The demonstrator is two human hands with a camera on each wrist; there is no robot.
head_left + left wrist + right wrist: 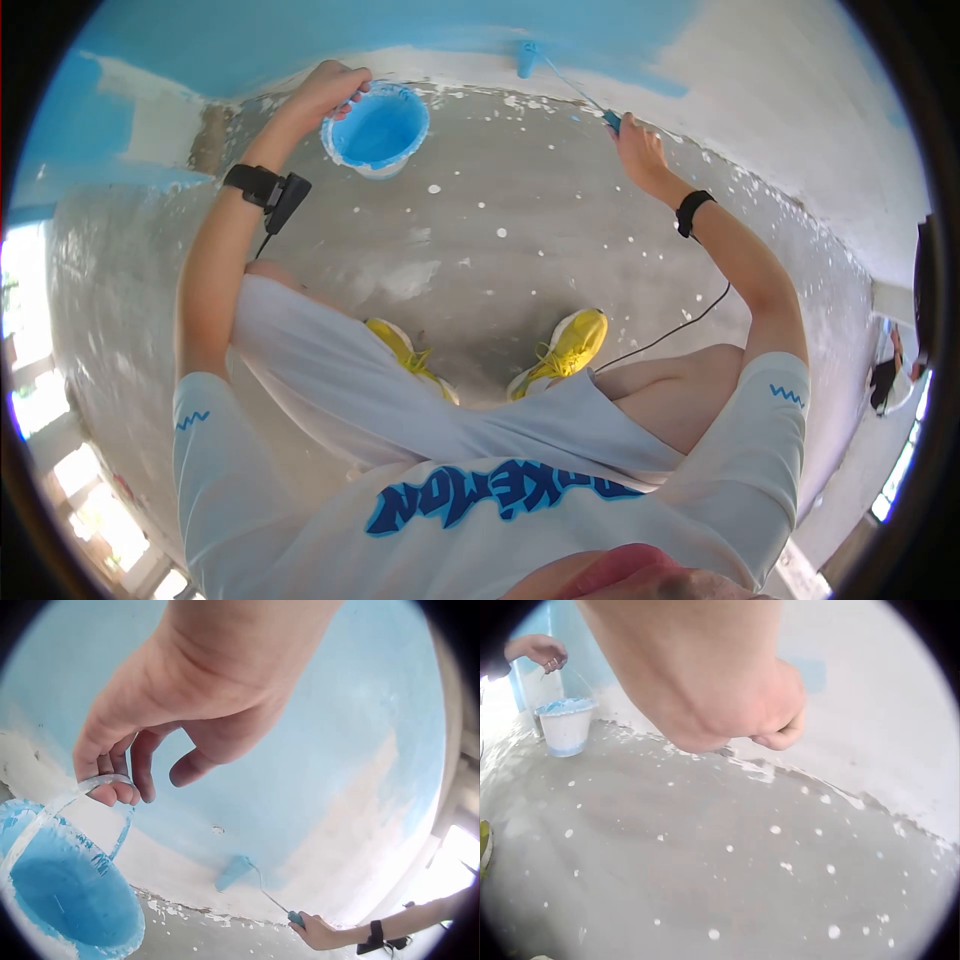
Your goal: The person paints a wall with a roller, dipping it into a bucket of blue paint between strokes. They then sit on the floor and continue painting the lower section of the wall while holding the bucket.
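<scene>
Both hands are working low at the wall. Left hand (325,88) is hooking curled fingers (112,769) round the clear handle (90,787) of the paint bucket (377,130), which is sitting on the concrete floor (520,260) just beside the wall base and holding blue paint. Right hand (640,150) is gripping the blue grip of the paint roller (527,55), fingers closed round it; roller head is pressing on the wall (760,70) at the lower edge of the blue coat. White paint specks are dotting the floor. Person is crouching, yellow shoes (565,350) planted between the arms.
</scene>
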